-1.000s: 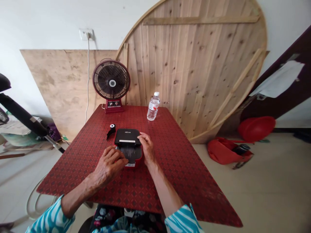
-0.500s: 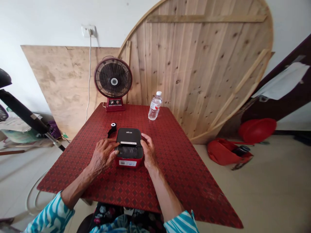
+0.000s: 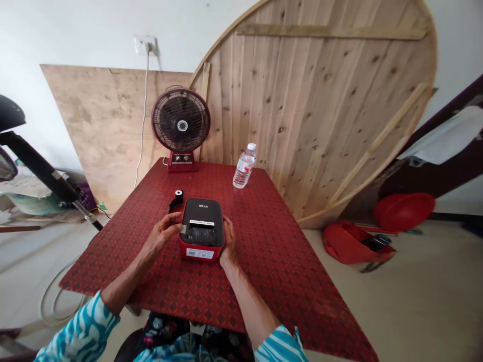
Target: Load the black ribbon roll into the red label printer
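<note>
A small label printer (image 3: 202, 227) with a black top and red base sits in the middle of a red patterned table (image 3: 271, 251). My left hand (image 3: 165, 232) holds its left side, fingers curled against the casing. My right hand (image 3: 228, 242) presses along its right side, fingers partly hidden behind the casing. A small black roll with a loose strip (image 3: 176, 198) lies on the cloth just behind the printer, to the left.
A red desk fan (image 3: 181, 129) stands at the table's far edge, its cord running to a wall socket (image 3: 145, 46). A clear water bottle (image 3: 245, 166) stands far right. A round wooden panel (image 3: 313, 100) leans behind. Red bag (image 3: 349, 245) and red basin (image 3: 405, 211) on the floor.
My left hand moved off the printer's front tray to its left side. The right hand slid down along the right side. The printer now looks closed and squared between both hands.
</note>
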`<state>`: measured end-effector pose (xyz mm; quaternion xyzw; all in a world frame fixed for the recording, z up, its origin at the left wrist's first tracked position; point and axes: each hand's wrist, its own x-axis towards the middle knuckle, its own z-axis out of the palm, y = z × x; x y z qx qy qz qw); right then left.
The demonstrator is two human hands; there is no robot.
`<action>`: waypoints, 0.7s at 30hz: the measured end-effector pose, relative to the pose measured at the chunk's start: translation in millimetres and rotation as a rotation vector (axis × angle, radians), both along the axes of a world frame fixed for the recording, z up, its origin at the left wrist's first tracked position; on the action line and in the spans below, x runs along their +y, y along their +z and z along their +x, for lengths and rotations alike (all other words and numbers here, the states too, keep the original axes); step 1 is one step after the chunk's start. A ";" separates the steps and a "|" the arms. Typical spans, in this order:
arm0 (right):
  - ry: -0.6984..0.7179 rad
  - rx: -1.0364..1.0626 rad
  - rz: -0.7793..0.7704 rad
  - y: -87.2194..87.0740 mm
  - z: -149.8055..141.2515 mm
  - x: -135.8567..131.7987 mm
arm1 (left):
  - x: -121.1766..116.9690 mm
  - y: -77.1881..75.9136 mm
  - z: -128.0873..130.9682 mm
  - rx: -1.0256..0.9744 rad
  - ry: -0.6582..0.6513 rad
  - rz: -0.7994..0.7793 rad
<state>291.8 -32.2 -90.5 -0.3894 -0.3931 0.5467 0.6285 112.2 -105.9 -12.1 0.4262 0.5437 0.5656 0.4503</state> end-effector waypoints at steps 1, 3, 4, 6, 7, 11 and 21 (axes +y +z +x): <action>0.000 0.007 -0.019 -0.3 0.0 0.6 | 2.7 2.6 -1.0 -0.027 -0.014 -0.024; 0.012 0.024 -0.061 0.8 -0.1 1.0 | 6.5 6.8 -3.8 -0.061 -0.049 -0.053; 0.014 0.030 -0.069 1.6 -0.1 0.9 | 7.7 8.0 -5.2 -0.076 -0.065 -0.060; 0.014 0.041 -0.078 2.6 -0.3 0.5 | 9.2 8.2 -7.5 -0.110 -0.089 -0.066; 0.013 0.044 -0.081 2.7 -0.4 0.2 | 9.8 7.1 -8.3 -0.128 -0.099 -0.071; -0.003 0.044 -0.096 2.9 -1.2 -1.0 | 12.3 -1.2 -9.4 -0.184 -0.133 -0.117; 0.017 0.070 -0.094 16.7 -1.7 -8.2 | 9.3 -1.8 -5.9 -0.126 -0.103 -0.097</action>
